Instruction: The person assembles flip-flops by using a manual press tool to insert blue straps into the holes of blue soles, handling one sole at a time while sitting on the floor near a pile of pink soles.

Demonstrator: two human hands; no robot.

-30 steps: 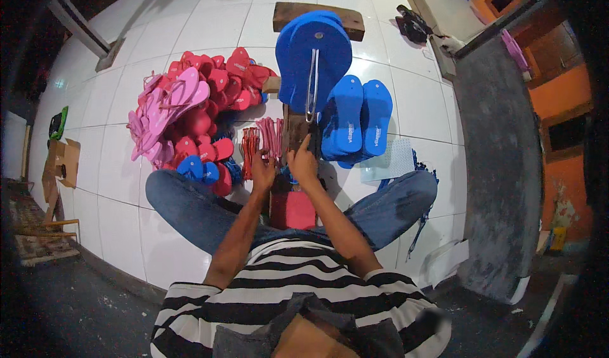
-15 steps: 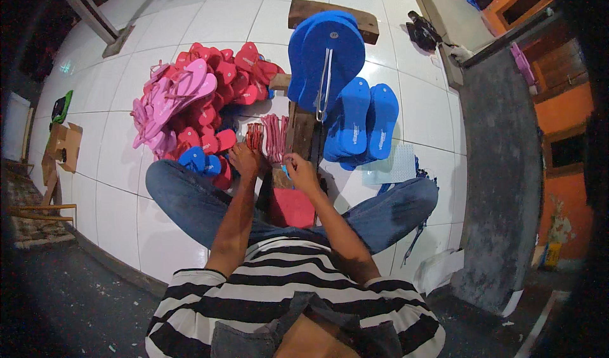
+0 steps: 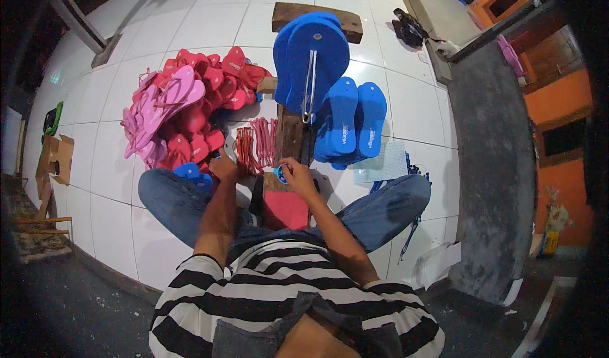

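My left hand [image 3: 223, 166] reaches down at the near edge of a heap of red flip-flops [image 3: 204, 143], its fingers mostly hidden beneath it. Small blue flip-flops [image 3: 192, 173] lie beside it, against my left knee. My right hand [image 3: 299, 176] is closed, fingers curled together over a small round blue container [image 3: 281, 174] on the wooden bench [image 3: 290, 136]; what they pinch is too small to make out. Red straps [image 3: 245, 149] and pink straps [image 3: 262, 141] lie in bundles between my hands. Large blue soles [image 3: 311, 60] with a long metal loop on top rest at the bench's far end.
Pink flip-flops [image 3: 149, 114] cover the heap's left side. Stacked blue soles [image 3: 371, 120] stand right of the bench, near a pale perforated sheet [image 3: 384, 161] and dark blue straps [image 3: 413, 169]. A red pad [image 3: 285, 209] lies between my legs. A cardboard box [image 3: 60, 158] sits far left.
My left hand has drawn away from the red straps, toward me and the heap's edge. My right hand has shifted slightly, showing more of the blue container. The whole view has swung a little.
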